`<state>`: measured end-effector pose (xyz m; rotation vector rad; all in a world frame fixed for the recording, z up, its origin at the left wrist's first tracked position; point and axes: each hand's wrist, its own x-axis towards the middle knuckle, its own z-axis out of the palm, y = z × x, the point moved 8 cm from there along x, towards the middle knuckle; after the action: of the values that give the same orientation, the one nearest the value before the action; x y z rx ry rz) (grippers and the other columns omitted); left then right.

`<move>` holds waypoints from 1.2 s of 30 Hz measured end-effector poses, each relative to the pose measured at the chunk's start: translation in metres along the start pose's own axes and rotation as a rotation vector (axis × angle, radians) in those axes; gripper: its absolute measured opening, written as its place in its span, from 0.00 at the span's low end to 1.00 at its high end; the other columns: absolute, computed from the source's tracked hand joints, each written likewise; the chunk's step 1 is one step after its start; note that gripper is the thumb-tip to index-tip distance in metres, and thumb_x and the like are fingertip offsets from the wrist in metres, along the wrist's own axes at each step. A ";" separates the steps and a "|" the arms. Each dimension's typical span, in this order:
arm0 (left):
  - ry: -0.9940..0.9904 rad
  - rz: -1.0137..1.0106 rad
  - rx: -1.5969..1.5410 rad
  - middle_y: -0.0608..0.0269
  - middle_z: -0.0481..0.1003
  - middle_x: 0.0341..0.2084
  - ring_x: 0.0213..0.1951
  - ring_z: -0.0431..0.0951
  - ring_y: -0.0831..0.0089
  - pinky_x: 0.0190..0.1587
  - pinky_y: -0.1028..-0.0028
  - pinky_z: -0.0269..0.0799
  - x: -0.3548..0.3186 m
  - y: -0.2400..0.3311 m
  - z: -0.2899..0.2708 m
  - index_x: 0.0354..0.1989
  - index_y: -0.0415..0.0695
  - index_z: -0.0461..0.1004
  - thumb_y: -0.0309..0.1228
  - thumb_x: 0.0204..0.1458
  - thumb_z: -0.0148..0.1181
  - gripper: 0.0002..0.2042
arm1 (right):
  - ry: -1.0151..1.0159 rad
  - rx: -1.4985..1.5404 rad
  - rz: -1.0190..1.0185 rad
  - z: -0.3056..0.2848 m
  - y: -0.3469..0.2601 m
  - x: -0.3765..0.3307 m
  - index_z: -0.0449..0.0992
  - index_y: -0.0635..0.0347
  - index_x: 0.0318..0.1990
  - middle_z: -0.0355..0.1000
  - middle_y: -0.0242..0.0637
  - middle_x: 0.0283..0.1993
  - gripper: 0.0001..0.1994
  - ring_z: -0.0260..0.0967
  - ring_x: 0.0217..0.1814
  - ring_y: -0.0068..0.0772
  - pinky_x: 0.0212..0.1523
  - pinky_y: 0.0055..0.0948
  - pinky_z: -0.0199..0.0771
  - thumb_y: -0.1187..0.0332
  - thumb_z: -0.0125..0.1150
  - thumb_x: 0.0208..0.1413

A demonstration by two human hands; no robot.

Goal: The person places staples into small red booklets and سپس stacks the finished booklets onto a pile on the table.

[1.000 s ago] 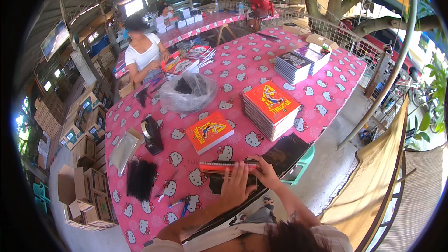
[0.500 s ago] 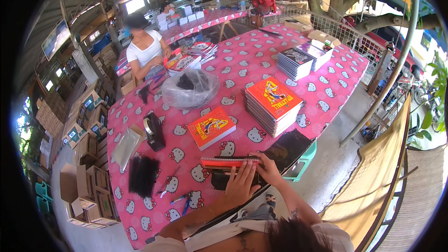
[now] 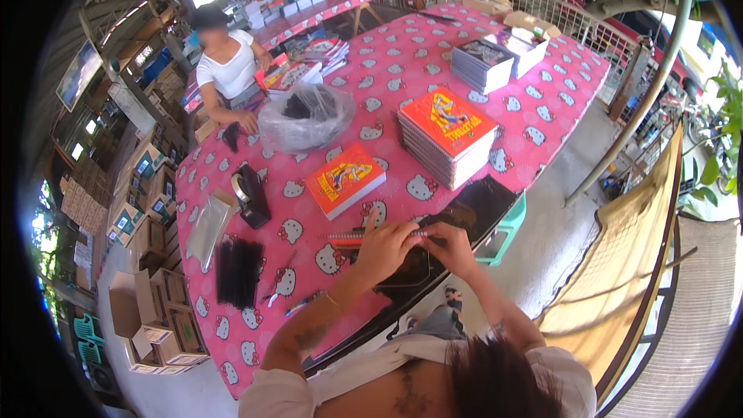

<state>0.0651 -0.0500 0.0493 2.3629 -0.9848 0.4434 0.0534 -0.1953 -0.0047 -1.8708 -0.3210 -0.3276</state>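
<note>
Seen from the wearer's head, two bare hands work close together at the near edge of a worktop (image 3: pixel 402 139) covered in pink cartoon-cat cloth. Between and partly beneath them is a red spiral notebook (image 3: pixel 340 238), its coil edge running left to right. The left hand (image 3: pixel 385 248) lies over the coil, which looks like a way of steadying the book; whether its fingers close round it is hidden. The right hand (image 3: pixel 449 246) is pinched on the coil's right end, thumb against fingers, a grip that suggests fine work on a small part. A dark, glossy sheet (image 3: pixel 484 203) lies at this edge, partly under the hands, perhaps to protect the cloth. Just beyond sit a thick red-orange book (image 3: pixel 345 182) and, to its right, a tall, squared stack of matching spiral notebooks (image 3: pixel 449 139), tidy as if to save space. On the left, within easy reach, are a black tape dispenser (image 3: pixel 251 200), clear plastic sleeves (image 3: pixel 207 228) and a bundle of thin black strands (image 3: pixel 240 275), probably laid parallel for picking singly. Farther off, a co-worker in white (image 3: pixel 228 70) stands beside a clear bag (image 3: pixel 309 128) with dark contents.
</note>
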 end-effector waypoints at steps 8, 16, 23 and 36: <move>-0.086 -0.059 -0.022 0.64 0.81 0.37 0.39 0.81 0.63 0.68 0.45 0.54 0.004 -0.008 0.008 0.45 0.47 0.77 0.37 0.61 0.61 0.09 | -0.012 0.071 0.136 0.000 0.001 0.002 0.81 0.69 0.40 0.81 0.45 0.37 0.08 0.81 0.41 0.38 0.47 0.34 0.81 0.73 0.71 0.56; -0.161 -0.037 -0.002 0.63 0.81 0.34 0.38 0.81 0.62 0.69 0.44 0.52 0.001 -0.019 0.012 0.44 0.47 0.78 0.38 0.65 0.55 0.10 | -0.016 0.121 0.066 -0.004 -0.008 0.007 0.81 0.69 0.44 0.81 0.46 0.40 0.10 0.82 0.41 0.37 0.48 0.33 0.81 0.76 0.69 0.55; -0.191 -0.015 -0.023 0.59 0.80 0.31 0.35 0.80 0.58 0.68 0.45 0.53 0.009 -0.012 0.008 0.38 0.46 0.77 0.36 0.67 0.52 0.10 | -0.406 0.030 -0.039 -0.013 -0.014 0.037 0.82 0.66 0.43 0.80 0.45 0.38 0.09 0.81 0.41 0.36 0.42 0.33 0.80 0.77 0.65 0.54; -0.133 -0.031 0.012 0.54 0.79 0.32 0.38 0.80 0.53 0.44 0.58 0.74 0.002 -0.004 -0.014 0.45 0.41 0.77 0.28 0.56 0.60 0.10 | 0.076 -0.187 -0.077 0.005 -0.020 0.023 0.69 0.63 0.33 0.71 0.45 0.30 0.11 0.74 0.32 0.51 0.31 0.42 0.74 0.75 0.67 0.48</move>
<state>0.0678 -0.0405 0.0595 2.4407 -1.0052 0.2841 0.0671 -0.1827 0.0201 -2.0261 -0.3196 -0.4941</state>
